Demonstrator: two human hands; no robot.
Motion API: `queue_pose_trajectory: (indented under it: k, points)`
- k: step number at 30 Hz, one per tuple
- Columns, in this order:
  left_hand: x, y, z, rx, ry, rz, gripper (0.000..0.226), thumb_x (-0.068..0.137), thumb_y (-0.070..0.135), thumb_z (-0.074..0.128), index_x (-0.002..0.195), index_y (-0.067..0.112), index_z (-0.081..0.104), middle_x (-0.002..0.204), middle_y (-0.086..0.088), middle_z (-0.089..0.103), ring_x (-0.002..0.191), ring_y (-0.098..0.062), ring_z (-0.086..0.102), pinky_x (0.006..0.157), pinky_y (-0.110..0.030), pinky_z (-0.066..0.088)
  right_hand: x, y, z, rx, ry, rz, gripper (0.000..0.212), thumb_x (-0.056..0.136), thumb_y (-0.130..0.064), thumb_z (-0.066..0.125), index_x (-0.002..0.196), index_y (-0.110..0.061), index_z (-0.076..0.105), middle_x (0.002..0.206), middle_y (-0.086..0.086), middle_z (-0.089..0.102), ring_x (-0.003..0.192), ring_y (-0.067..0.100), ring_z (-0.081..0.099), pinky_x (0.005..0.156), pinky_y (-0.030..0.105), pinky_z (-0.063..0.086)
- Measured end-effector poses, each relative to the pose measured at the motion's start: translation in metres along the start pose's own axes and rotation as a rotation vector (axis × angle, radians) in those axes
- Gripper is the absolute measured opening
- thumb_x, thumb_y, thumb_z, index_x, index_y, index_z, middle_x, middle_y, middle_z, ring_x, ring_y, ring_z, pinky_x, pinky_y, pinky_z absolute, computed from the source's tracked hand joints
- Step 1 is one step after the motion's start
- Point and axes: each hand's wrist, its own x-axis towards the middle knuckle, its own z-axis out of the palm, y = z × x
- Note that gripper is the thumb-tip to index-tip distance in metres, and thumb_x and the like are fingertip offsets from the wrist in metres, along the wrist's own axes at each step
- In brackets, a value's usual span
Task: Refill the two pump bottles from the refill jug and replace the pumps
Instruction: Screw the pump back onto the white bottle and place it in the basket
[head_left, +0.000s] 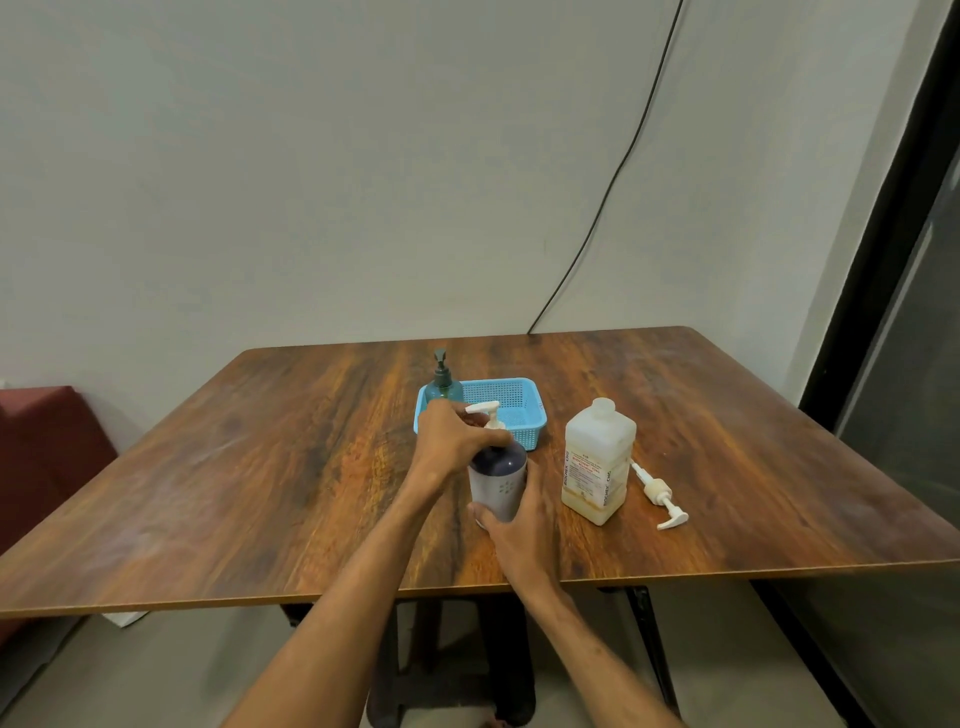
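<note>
While right hand (514, 525) fingers clasp the bottle (500, 480) low, left hand (451, 441) fingers grip its pump (488, 414).

You are facing a plain indoor room. A wooden table (260, 467) is standing against a bare wall (311, 182).

White pump (487, 412) collar under left hand (451, 441), teal bottle (442, 383) base behind basket (514, 397) wall

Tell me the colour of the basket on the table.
The basket is light blue, clearest in the head view.
</note>
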Motion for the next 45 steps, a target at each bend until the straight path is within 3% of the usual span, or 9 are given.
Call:
queue_pose_trajectory:
  k: [6,9,12,15,19,27,32,38,45]
  points:
    - [-0.003,-0.008,0.002,-0.035,-0.105,0.054,0.022,0.075,0.010,0.081,0.096,0.007,0.076,0.098,0.002,0.074,0.084,-0.008,0.069,0.072,-0.024,0.060,-0.001,-0.003,-0.004,0.000,-0.013,-0.010,0.088,0.073,-0.043,0.084,0.143,-0.034,0.031,0.143,-0.007,0.048,0.128,0.009,0.048,0.107,0.038,0.046]
    - [-0.008,-0.010,0.007,-0.035,-0.060,0.098,0.027,0.074,0.007,0.077,0.100,0.008,0.073,0.092,0.005,0.070,0.078,-0.005,0.064,0.074,-0.027,0.059,-0.002,-0.004,-0.004,-0.007,0.003,-0.014,0.091,0.071,-0.046,0.084,0.144,-0.035,0.031,0.147,-0.007,0.045,0.135,0.012,0.044,0.112,0.042,0.042]
    - [-0.014,-0.010,0.012,-0.081,0.013,0.099,0.047,0.072,0.016,0.085,0.112,0.017,0.061,0.098,0.010,0.063,0.085,-0.006,0.063,0.065,-0.013,0.055,-0.003,-0.004,-0.004,-0.009,0.012,-0.028,0.093,0.071,-0.058,0.080,0.146,-0.034,0.031,0.150,-0.007,0.044,0.138,0.013,0.042,0.114,0.042,0.039]
    - [-0.018,-0.011,0.018,-0.151,0.159,0.105,0.051,0.066,0.029,0.091,0.105,0.015,0.061,0.095,0.007,0.064,0.083,-0.008,0.064,0.063,-0.008,0.051,-0.003,-0.005,-0.004,-0.018,0.029,-0.052,0.096,0.071,-0.065,0.076,0.148,-0.031,0.031,0.150,-0.005,0.045,0.138,0.012,0.042,0.113,0.042,0.041]
    - [-0.019,-0.015,0.022,-0.144,0.214,0.159,0.032,0.073,0.026,0.087,0.093,0.011,0.067,0.084,0.003,0.067,0.073,-0.008,0.063,0.063,-0.010,0.051,-0.002,-0.006,-0.005,-0.021,0.029,-0.048,0.089,0.070,-0.045,0.086,0.143,-0.033,0.036,0.144,-0.009,0.050,0.133,0.008,0.046,0.110,0.039,0.044]
    - [-0.020,-0.023,0.019,-0.038,0.083,0.221,0.026,0.095,0.018,0.063,0.121,0.012,0.066,0.110,0.007,0.065,0.092,0.007,0.058,0.073,-0.003,0.047,-0.001,-0.006,-0.007,-0.055,0.001,-0.029,0.089,0.072,-0.035,0.087,0.144,-0.029,0.035,0.146,-0.006,0.047,0.134,0.012,0.044,0.109,0.027,0.037]
    - [-0.018,-0.023,0.021,-0.057,0.162,0.201,0.027,0.087,0.022,0.073,0.113,0.014,0.070,0.102,0.009,0.067,0.093,-0.002,0.064,0.070,-0.003,0.049,-0.001,-0.006,-0.005,-0.028,-0.005,0.004,0.094,0.068,-0.045,0.085,0.144,-0.037,0.031,0.148,-0.011,0.045,0.137,0.011,0.043,0.112,0.041,0.043]
    - [-0.020,-0.020,0.027,-0.064,0.333,0.213,0.026,0.074,0.027,0.086,0.094,0.016,0.075,0.091,0.008,0.072,0.081,-0.004,0.066,0.067,-0.005,0.050,-0.001,-0.003,-0.004,-0.013,-0.007,0.004,0.098,0.061,-0.067,0.073,0.145,-0.035,0.033,0.146,-0.007,0.048,0.133,0.013,0.047,0.107,0.044,0.047]
    - [-0.025,-0.022,0.032,-0.151,0.366,0.236,0.025,0.072,0.025,0.087,0.085,0.014,0.069,0.084,0.008,0.070,0.077,-0.004,0.067,0.067,-0.012,0.054,-0.001,-0.005,-0.006,-0.041,-0.004,-0.021,0.092,0.070,-0.041,0.085,0.146,-0.032,0.034,0.145,-0.006,0.049,0.132,0.013,0.049,0.105,0.042,0.048]
